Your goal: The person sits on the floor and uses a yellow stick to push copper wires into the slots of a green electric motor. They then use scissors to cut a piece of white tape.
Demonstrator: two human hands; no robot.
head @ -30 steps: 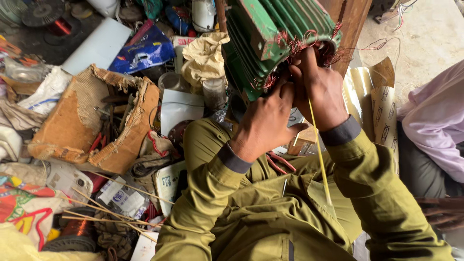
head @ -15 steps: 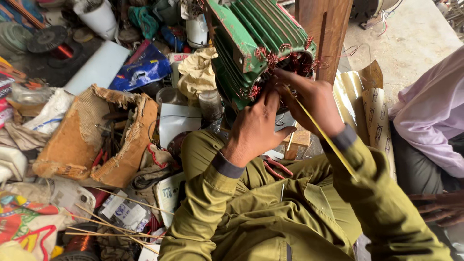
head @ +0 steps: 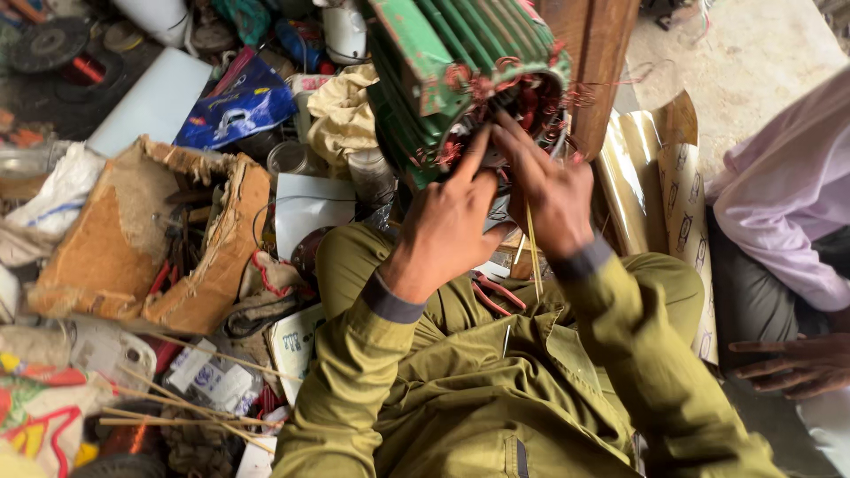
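Now both hands have shifted at the green motor housing [head: 452, 62], propped before the knees: left hand [head: 447, 221] fingers extended against the copper windings [head: 496, 88], right hand [head: 553, 199] pinching a thin yellow strip [head: 533, 257], which hangs more upright than before.

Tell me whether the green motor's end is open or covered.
Open. The green motor housing has no end cover: its copper windings show at the mouth, where the left hand and right hand reach in.
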